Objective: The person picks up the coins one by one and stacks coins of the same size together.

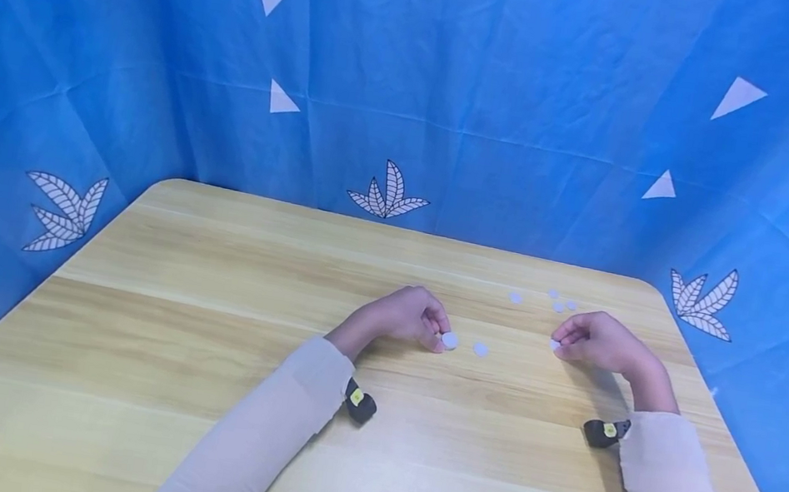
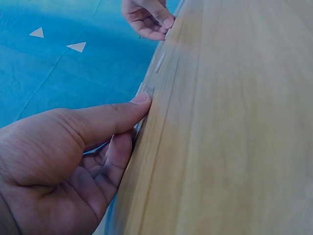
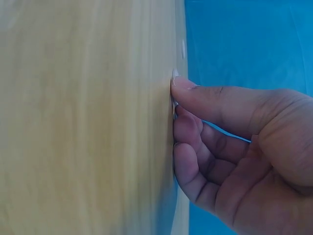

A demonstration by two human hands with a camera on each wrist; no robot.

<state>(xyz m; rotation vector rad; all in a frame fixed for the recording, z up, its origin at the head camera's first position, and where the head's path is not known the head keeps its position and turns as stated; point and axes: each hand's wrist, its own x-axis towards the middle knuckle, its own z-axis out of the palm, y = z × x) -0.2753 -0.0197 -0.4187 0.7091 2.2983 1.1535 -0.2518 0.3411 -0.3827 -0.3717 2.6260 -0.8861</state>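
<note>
My left hand (image 1: 409,317) is low over the table, pinching a small round white disc (image 1: 449,340) at its edge between thumb and fingers. Across from it, my right hand (image 1: 604,341) pinches another white disc (image 1: 555,345), mostly covered by the fingertips. Between the hands a loose white disc (image 1: 481,349) lies flat, closer to the left one. In the right wrist view only a sliver of the held disc shows past the thumb (image 3: 183,90). The left wrist view has the left thumb (image 2: 139,100) down at table level.
Farther back on the wooden table (image 1: 200,336) lie several more white discs, one on its own (image 1: 515,297) and a small group (image 1: 558,307) beyond the right hand. A blue curtain (image 1: 538,90) with white prints hangs along the table's back and sides.
</note>
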